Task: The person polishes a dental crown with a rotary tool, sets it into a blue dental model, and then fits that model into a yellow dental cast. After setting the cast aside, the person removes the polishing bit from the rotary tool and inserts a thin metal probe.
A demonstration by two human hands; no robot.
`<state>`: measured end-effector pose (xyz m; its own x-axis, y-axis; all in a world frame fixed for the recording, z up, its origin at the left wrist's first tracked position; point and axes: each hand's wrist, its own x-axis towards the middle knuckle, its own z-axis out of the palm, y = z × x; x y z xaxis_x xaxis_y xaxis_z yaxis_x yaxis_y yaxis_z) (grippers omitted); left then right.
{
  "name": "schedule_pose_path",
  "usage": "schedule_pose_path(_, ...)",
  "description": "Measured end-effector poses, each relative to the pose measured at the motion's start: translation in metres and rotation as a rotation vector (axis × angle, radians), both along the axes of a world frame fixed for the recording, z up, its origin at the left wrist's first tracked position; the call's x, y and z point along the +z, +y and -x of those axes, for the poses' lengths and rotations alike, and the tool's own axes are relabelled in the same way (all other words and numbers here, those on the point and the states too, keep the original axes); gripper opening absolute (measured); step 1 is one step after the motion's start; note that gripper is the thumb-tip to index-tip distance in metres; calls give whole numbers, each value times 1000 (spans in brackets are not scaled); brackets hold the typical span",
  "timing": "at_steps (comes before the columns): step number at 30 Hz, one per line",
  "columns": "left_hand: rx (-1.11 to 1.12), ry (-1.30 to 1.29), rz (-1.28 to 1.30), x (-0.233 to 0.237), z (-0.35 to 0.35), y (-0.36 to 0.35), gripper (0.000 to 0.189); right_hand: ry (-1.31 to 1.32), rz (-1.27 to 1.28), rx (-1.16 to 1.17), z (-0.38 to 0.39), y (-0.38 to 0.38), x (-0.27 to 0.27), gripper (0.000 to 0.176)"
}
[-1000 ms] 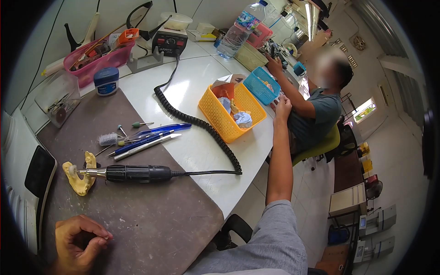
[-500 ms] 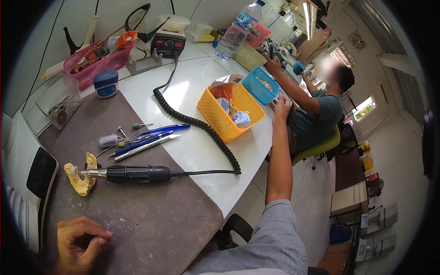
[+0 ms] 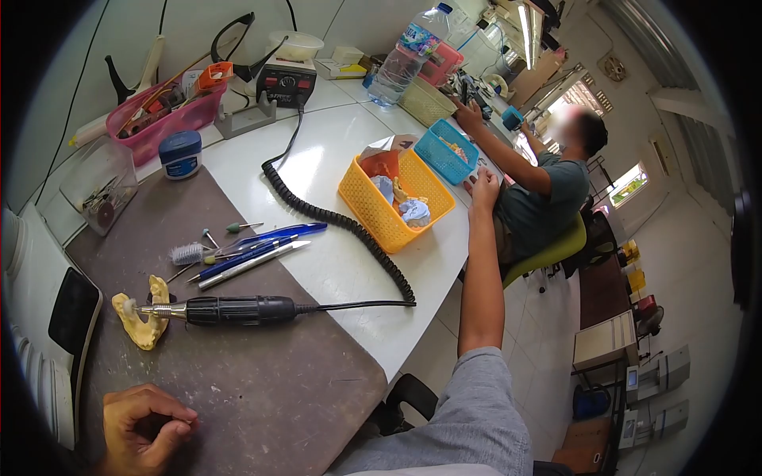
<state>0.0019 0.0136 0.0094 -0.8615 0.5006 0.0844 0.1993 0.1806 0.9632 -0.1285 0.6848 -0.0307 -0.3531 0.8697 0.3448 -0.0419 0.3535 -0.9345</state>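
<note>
My left hand [image 3: 147, 428] rests low on the brown mat, thumb and forefinger tips pressed together; anything between them is too small to make out. Above it lies a yellowish dental model [image 3: 143, 317], horseshoe-shaped, with a whitish part on it. The metal tip of a black rotary handpiece [image 3: 238, 310] lies over the model, and neither hand touches it. My right arm stretches far out past the table edge. My right hand [image 3: 482, 190] is closed beside the blue basket [image 3: 447, 155], close to the co-worker; what its fingers hold, if anything, is hidden.
A yellow basket [image 3: 381, 218] holds crumpled wrappers. The handpiece's coiled cord [image 3: 341, 213] runs to a control box [image 3: 287, 82]. Pens [image 3: 254, 252], a blue jar [image 3: 181, 155], a pink tray [image 3: 171, 123] and a water bottle [image 3: 409, 59] stand or lie about. A co-worker [image 3: 548, 186] sits at right.
The whole view has shifted slightly. Both hands keep nearly the same pose, and the things on the table lie as before.
</note>
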Motion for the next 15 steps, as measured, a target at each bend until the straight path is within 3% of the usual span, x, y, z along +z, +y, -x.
schedule_pose_path(15, -9, -1, 10, -1, 0, -1, 12, 6, 5, 13, 1, 4, -2, 20)
